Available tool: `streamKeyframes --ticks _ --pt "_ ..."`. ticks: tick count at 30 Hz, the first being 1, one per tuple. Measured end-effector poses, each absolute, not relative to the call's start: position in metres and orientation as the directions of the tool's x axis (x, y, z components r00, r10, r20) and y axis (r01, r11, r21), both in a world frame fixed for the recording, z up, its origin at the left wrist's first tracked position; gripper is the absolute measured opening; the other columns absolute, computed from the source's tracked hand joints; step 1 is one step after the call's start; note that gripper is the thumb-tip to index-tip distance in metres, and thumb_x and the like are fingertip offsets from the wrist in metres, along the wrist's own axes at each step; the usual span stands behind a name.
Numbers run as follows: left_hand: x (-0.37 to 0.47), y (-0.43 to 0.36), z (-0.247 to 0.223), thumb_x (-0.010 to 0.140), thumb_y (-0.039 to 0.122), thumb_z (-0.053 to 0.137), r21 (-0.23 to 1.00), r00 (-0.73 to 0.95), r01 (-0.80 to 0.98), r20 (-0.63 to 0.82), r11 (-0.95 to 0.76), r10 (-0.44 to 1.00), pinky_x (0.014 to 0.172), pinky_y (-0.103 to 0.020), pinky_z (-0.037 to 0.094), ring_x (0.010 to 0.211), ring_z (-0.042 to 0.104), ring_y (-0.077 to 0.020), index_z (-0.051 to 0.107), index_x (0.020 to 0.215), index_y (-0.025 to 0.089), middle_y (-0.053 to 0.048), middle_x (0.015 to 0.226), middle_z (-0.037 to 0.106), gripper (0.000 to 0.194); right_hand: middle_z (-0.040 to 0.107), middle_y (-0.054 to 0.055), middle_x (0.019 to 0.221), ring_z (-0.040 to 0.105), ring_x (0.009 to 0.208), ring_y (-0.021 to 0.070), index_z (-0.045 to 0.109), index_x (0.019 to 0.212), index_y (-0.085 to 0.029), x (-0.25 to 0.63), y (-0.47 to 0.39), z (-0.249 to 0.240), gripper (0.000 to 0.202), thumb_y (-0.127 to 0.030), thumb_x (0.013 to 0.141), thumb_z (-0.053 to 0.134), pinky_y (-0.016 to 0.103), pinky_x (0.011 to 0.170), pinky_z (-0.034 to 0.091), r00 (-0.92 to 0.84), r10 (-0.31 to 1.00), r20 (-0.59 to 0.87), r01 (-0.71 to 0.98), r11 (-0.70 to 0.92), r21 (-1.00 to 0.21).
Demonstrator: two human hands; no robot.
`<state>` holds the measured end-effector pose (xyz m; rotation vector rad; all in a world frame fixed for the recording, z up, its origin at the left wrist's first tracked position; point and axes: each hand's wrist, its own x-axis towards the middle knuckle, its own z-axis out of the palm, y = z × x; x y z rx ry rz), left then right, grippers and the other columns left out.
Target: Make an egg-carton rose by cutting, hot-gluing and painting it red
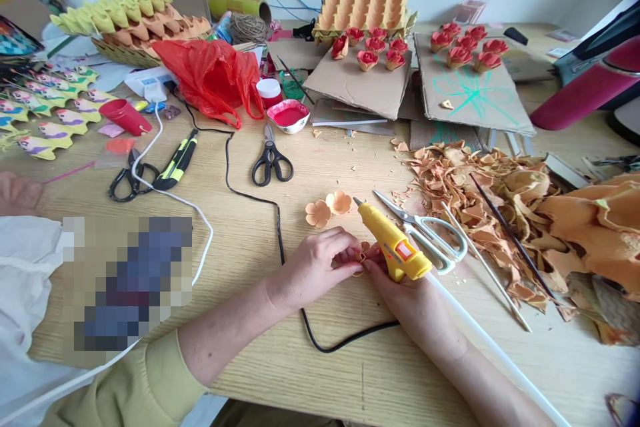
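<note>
Near the middle of the table, my left hand [325,265] pinches a small orange petal piece [366,251] between its fingertips. My right hand [407,290] touches the same piece with its fingertips and also holds a yellow glue gun [395,240], whose nozzle points up and left. Just beyond my hands lie two flower-shaped orange cutouts [319,213], side by side. White-handled scissors [435,233] rest right behind the glue gun. Fingers partly cover the piece being held.
Orange scraps [465,193] and two thin sticks lie at the right. Black scissors [271,163], a bowl of red paint [289,116] and cardboard with red flowers [360,80] stand farther back. A black cable [279,227] crosses the table. Another person's hand [19,193] is at far left.
</note>
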<state>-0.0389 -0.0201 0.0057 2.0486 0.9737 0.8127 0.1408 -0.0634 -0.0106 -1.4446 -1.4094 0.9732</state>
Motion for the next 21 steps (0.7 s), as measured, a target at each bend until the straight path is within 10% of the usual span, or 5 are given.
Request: streamKeyframes --ticks 21 --pt "-0.035 -0.020 0.004 0.081 0.004 0.067 0.737 0.454 0.420 0.335 -0.530 0.826 0.063 -0.021 0.050 0.064 0.058 -0.0086 0.060 0.086 0.018 0.002 0.078 0.060 0.016 0.069 0.003 0.084 0.062 0.070 0.0184 0.068 0.098 -0.023 0.156 -0.058 0.013 0.026 -0.045 0.084 0.070 0.033 0.064 0.054 0.069 0.996 -0.065 0.094 -0.071 -0.993"
